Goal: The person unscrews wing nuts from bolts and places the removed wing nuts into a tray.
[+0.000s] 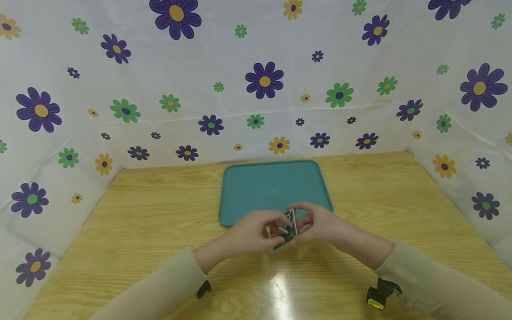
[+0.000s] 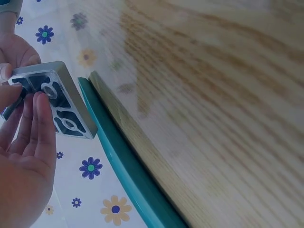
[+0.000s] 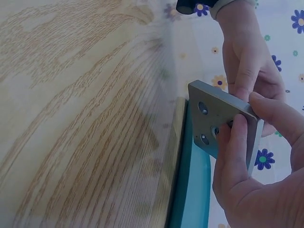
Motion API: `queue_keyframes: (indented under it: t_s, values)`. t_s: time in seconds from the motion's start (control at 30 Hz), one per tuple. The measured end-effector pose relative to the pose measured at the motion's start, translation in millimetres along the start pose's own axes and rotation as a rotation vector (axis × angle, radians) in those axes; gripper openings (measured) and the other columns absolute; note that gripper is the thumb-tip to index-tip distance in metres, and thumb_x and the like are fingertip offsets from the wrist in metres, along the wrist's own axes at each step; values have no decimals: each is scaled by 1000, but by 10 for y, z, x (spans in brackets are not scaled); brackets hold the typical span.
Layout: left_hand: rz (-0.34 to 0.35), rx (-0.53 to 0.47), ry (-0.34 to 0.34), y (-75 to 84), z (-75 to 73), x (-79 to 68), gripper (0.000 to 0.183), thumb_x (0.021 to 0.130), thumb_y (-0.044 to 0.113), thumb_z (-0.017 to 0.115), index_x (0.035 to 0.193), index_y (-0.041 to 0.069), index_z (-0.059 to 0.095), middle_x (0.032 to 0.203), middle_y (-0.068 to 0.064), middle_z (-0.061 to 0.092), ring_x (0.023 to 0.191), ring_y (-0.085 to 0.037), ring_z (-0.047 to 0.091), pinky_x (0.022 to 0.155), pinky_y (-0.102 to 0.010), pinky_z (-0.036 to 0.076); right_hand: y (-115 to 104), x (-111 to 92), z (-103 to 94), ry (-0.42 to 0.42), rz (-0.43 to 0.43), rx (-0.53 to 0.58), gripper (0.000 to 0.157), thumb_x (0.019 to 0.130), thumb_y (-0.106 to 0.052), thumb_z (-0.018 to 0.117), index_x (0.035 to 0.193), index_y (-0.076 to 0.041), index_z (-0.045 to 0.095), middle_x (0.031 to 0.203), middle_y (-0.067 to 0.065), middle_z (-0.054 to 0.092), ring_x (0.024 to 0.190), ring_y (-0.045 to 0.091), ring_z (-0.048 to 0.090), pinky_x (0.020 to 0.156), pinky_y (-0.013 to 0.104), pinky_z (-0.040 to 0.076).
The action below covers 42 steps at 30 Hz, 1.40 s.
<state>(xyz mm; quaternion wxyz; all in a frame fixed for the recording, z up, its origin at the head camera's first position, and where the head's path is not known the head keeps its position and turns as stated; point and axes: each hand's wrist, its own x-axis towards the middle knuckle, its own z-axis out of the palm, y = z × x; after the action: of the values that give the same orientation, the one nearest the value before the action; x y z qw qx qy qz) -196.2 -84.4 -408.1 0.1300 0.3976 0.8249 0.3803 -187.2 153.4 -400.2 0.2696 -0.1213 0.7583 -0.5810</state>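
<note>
Over the near edge of the tray, my right hand (image 1: 322, 224) grips a square metal plate (image 2: 71, 124) by its edge, thumb and fingers on opposite sides. The plate stands tilted. Its one face has dark recesses and raised round bosses; the flat grey face (image 3: 221, 105) has round holes. On the recessed side, my left hand (image 1: 248, 232) pinches a small metal piece (image 1: 283, 231) against the plate. Fingers partly cover that piece, so its exact kind cannot be told.
A teal tray (image 1: 276, 184) lies on the wooden table (image 1: 160, 213), just beyond the hands. Flower-printed white cloth (image 1: 224, 58) rises at the back and both sides of the table. A dark strap device (image 1: 380, 293) sits under the right sleeve.
</note>
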Motion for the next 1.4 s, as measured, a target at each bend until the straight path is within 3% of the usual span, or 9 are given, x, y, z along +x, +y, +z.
queue_keyframes:
  t_s: [0.4, 0.6, 0.87, 1.23, 1.4]
  values:
    - [6, 23, -1, 49, -22, 12, 35, 95, 2, 78, 129, 10, 72, 110, -6, 75, 87, -5, 65, 72, -19, 59, -6, -15, -6, -11, 2, 23, 89, 82, 6, 82, 158, 4, 36, 83, -2, 70, 74, 10, 65, 79, 28, 54]
    - [-21, 35, 6, 55, -14, 26, 29, 96, 9, 80, 124, 8, 73, 102, -4, 76, 87, -6, 69, 73, -18, 58, -9, -23, -8, -10, 5, 24, 90, 82, 6, 83, 158, 4, 36, 87, 1, 74, 78, 11, 71, 82, 28, 56]
    - [-24, 43, 30, 62, 8, 35, 11, 95, 17, 82, 101, 13, 74, 91, 0, 78, 76, 1, 68, 68, -19, 58, -25, -19, 7, -15, 10, 1, 91, 81, 8, 84, 159, 2, 37, 101, 10, 77, 84, 13, 74, 85, 30, 59]
    - [-54, 110, 45, 57, 39, 62, 9, 99, 19, 76, 94, 15, 70, 73, 5, 70, 63, 1, 57, 61, -19, 51, -24, -14, 20, 0, 11, -18, 93, 80, 7, 85, 159, 0, 38, 100, 10, 77, 83, 14, 74, 82, 29, 59]
    - [-76, 99, 47, 71, 52, 77, 11, 101, 16, 73, 91, 13, 67, 73, 3, 70, 62, 0, 55, 60, -18, 48, -43, -11, 33, -2, 7, -33, 92, 81, 7, 85, 159, 1, 37, 104, 13, 77, 84, 13, 74, 82, 29, 60]
